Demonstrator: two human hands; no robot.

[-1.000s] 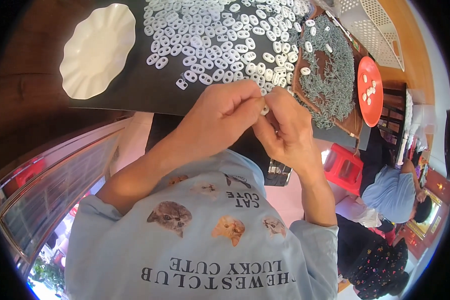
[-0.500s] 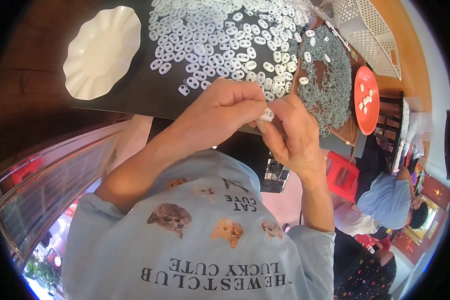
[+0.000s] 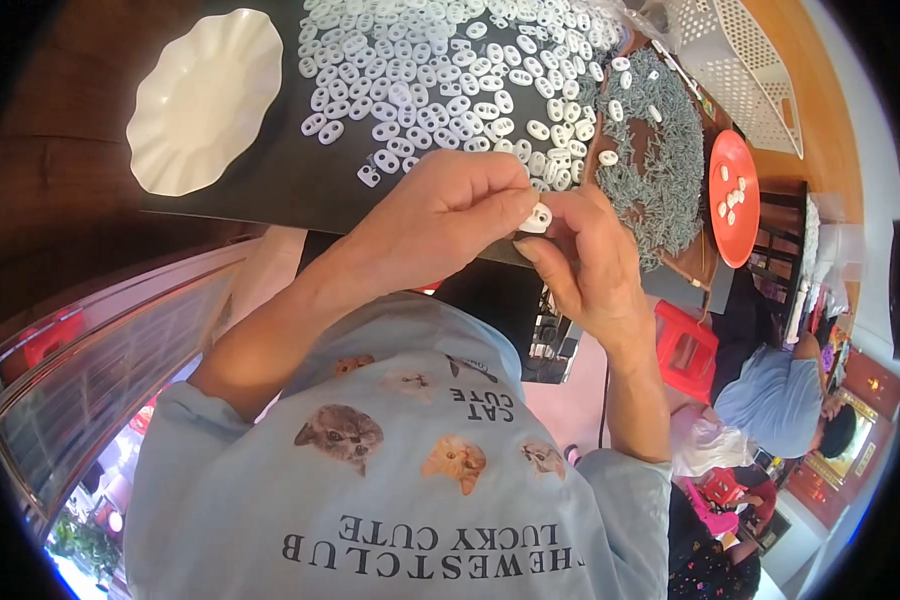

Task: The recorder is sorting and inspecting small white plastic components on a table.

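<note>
My left hand [image 3: 440, 215] and my right hand [image 3: 585, 250] meet fingertip to fingertip over the near edge of a black mat [image 3: 280, 185]. Between them they pinch one small white oval plastic piece [image 3: 537, 217]. Beyond the hands, a wide heap of several like white pieces [image 3: 440, 60] covers the mat. To the right lies a pile of small grey metal parts [image 3: 660, 160] with a few white pieces on it. Whether anything else sits in the pinched piece is hidden by my fingers.
A white scalloped plate [image 3: 205, 100] rests at the mat's left. A red round dish [image 3: 735, 195] with a few white pieces and a white perforated basket [image 3: 745, 60] stand at the right. Below right are a red stool [image 3: 685, 350] and another person in blue [image 3: 780, 400].
Both hands have stayed joined on the small white piece, with fingers shifting slightly around it. The view has drifted a little; the piles and plate are unchanged.
</note>
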